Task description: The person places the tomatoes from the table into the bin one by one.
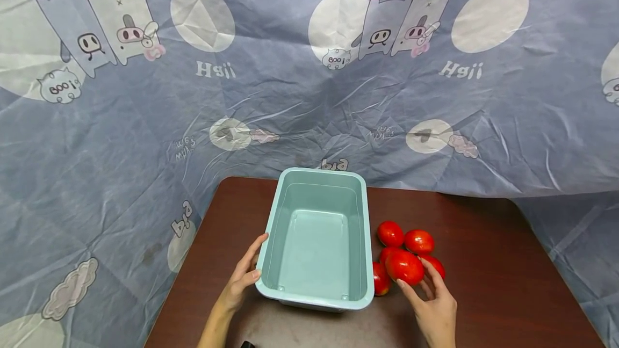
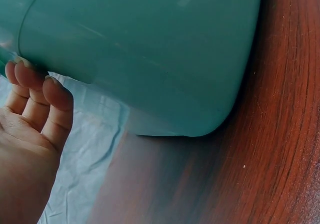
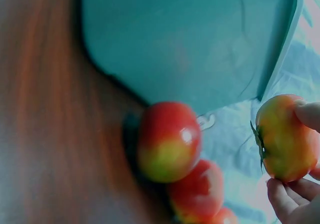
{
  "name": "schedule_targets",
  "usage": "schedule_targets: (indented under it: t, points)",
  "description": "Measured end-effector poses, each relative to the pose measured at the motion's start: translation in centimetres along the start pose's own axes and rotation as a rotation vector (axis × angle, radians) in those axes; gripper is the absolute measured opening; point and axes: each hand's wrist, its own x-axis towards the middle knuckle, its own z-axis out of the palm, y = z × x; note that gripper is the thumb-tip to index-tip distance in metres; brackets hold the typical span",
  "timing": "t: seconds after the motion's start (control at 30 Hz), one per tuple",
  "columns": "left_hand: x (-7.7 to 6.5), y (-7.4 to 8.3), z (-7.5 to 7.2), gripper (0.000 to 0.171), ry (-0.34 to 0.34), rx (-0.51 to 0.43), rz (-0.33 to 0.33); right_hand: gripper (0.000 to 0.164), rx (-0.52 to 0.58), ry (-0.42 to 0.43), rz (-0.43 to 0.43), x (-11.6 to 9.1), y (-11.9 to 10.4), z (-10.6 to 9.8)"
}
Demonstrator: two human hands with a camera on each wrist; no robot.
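Observation:
A pale green-blue rectangular plastic tub (image 1: 319, 254) stands on the table with nothing inside it. At its left side my left hand (image 1: 240, 275) holds the rim, and in the left wrist view the curled fingers (image 2: 57, 96) touch the outer wall. To the right of the tub, my right hand (image 1: 432, 305) pinches a red tomato (image 1: 405, 267) between thumb and fingers, above the other tomatoes. Yellow-green skin and a green calyx show on this held tomato (image 3: 285, 139) in the right wrist view. Several more tomatoes (image 1: 419, 241) lie clustered against the tub's right side.
The dark reddish-brown table (image 1: 503, 283) extends to the right of the tomatoes. A printed grey-blue cloth (image 1: 290, 95) hangs behind and beside the table. Near the bottom edge, a small black object (image 1: 247, 345) is partly cut off.

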Motion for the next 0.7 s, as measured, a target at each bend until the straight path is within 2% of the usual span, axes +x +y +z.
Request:
schedule_targets:
  t: [0.17,0.27,0.57,0.7]
  points:
    - [0.1,0.1,0.1,0.072,-0.004,0.000,0.012,0.070,0.044,-0.011,-0.053,0.4,-1.9,0.0]
    - [0.2,0.2,0.2,0.072,-0.004,0.000,0.016,0.069,0.056,-0.017,-0.055,0.6,-2.7,-0.1]
    - [0.2,0.3,0.3,0.072,0.015,0.001,0.002,0.071,0.094,-0.029,-0.041,0.8,-4.0,0.0]
    - [0.1,0.3,0.3,0.072,0.015,0.003,0.006,0.071,0.129,-0.026,-0.075,0.7,-4.6,0.1]
